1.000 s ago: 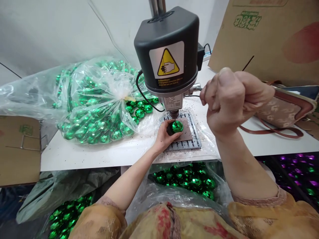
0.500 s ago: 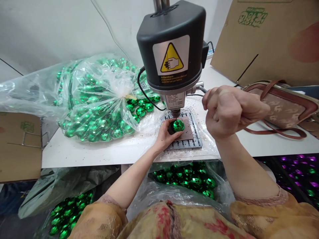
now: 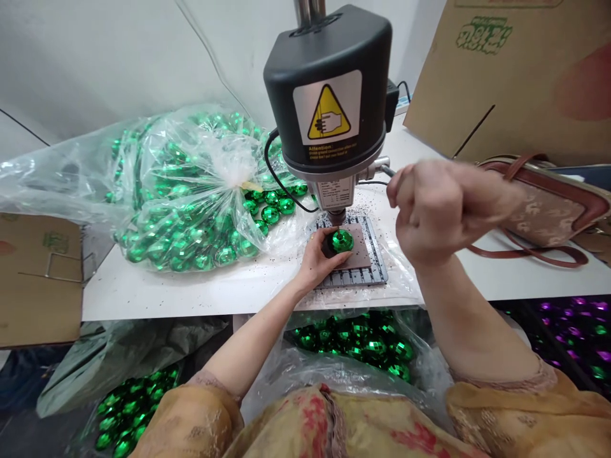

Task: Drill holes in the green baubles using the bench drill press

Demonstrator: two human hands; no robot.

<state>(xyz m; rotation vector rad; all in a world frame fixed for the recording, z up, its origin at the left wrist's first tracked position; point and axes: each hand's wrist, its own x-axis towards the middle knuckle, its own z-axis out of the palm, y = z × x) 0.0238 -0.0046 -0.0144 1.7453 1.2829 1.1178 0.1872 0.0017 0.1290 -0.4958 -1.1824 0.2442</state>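
Under the chuck of a black drill press [image 3: 329,95], a shiny green faceted ball [image 3: 342,241] rests on a brown board [image 3: 360,251] over the slotted metal base [image 3: 380,270]. My left hand [image 3: 319,257] grips the ball from the left, thumb in front and fingers behind. A thin bit reaches down to the top of the ball; whether it is inside cannot be made out. My right hand [image 3: 436,207] is raised to the right of the press, closed in a fist around the feed lever [image 3: 387,170], most of which the hand hides.
A clear plastic bag [image 3: 191,191] of green balls covers the table's left side. More green balls [image 3: 367,343] lie in plastic below the front edge. A handbag [image 3: 548,203] and a cardboard box [image 3: 515,76] stand at right. Dark shavings dot the white table [image 3: 157,292].
My right hand has shifted very slightly and looks more blurred at the knuckles. The left hand and the green ball stay in place under the bit.
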